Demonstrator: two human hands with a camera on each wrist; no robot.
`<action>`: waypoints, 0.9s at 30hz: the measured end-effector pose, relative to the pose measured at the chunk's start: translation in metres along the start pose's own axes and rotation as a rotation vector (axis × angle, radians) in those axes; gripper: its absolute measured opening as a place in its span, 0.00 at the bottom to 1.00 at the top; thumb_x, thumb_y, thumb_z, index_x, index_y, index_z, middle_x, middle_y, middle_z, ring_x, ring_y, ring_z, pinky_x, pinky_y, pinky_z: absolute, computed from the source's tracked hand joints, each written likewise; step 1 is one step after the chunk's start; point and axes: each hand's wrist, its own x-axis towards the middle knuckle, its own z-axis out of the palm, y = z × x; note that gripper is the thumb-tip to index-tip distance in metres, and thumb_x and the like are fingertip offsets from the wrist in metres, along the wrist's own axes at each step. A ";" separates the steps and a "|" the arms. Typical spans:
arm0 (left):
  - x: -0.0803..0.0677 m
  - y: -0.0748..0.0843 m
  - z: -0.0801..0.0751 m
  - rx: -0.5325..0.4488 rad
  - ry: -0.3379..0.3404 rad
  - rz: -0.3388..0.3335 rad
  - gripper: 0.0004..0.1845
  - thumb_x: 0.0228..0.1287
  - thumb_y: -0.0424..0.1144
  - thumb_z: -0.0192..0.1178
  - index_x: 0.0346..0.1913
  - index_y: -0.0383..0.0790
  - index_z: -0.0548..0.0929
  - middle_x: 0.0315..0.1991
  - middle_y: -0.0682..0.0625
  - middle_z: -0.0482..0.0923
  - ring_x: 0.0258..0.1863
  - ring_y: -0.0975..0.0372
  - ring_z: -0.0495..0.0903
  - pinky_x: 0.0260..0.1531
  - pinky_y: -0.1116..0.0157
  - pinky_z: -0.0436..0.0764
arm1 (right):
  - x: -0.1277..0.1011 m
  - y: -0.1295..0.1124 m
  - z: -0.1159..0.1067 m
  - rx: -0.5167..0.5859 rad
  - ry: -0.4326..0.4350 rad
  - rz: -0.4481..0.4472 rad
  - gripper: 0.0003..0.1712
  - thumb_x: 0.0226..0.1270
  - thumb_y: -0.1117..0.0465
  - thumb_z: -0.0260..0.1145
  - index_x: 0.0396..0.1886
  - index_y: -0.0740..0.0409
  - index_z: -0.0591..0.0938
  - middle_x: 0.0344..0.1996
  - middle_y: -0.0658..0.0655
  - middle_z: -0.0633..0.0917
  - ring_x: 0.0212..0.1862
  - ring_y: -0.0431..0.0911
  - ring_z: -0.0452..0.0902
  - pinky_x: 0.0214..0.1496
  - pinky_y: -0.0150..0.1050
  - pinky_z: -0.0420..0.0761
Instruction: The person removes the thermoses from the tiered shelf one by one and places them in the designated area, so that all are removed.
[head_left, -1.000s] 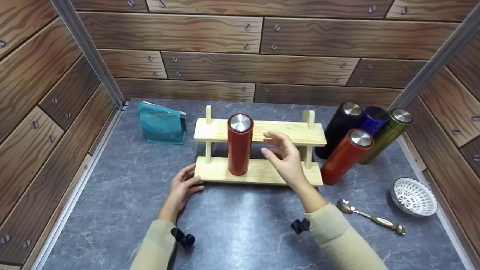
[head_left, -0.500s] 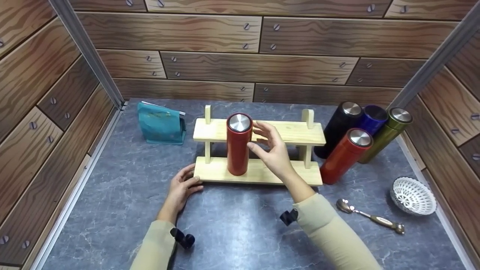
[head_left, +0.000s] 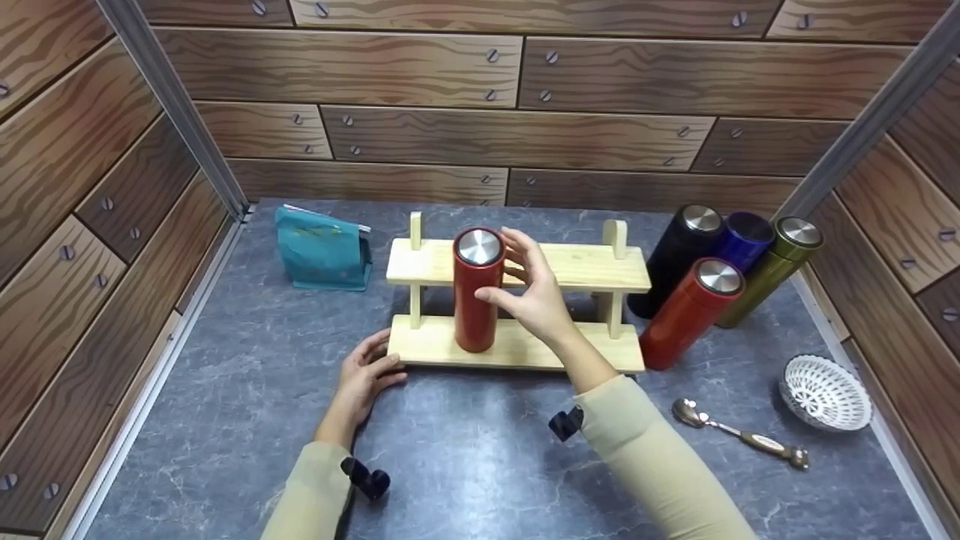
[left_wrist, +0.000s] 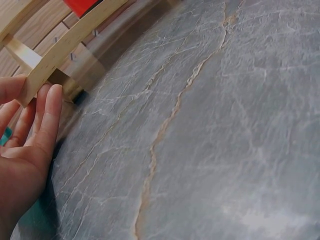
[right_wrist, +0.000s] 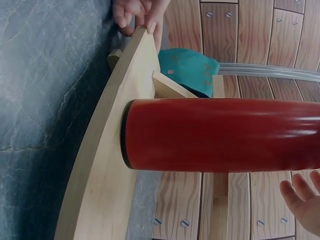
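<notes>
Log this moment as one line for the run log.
left hand: steadies wooden two-tier rack at base corner | right hand: fingers curl around upright red steel-capped flask on lower shelf | contact: unclear

Off to my far left I had a teal pouch (head_left: 324, 248) standing upright on the grey marbled tabletop (head_left: 465, 457), well apart from everything on the other side. On the right I saw four flasks bunched close together: a black flask (head_left: 679, 255), a blue flask (head_left: 742, 238) just behind it, an olive flask (head_left: 772, 268) at the outer edge, and a second red flask (head_left: 686, 315) in front of them. Nearer to me lay a spoon (head_left: 739, 433), and beside it, toward the right wall, sat a white lattice bowl (head_left: 823, 393). Wood-grain panels (head_left: 517, 82) enclosed the space.
</notes>
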 end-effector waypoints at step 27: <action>-0.002 0.000 0.000 -0.002 -0.004 0.009 0.30 0.55 0.26 0.63 0.62 0.39 0.70 0.53 0.40 0.70 0.35 0.53 0.78 0.33 0.58 0.83 | 0.002 0.003 0.006 -0.010 -0.024 0.064 0.44 0.46 0.69 0.75 0.63 0.59 0.64 0.51 0.59 0.77 0.50 0.50 0.72 0.50 0.48 0.76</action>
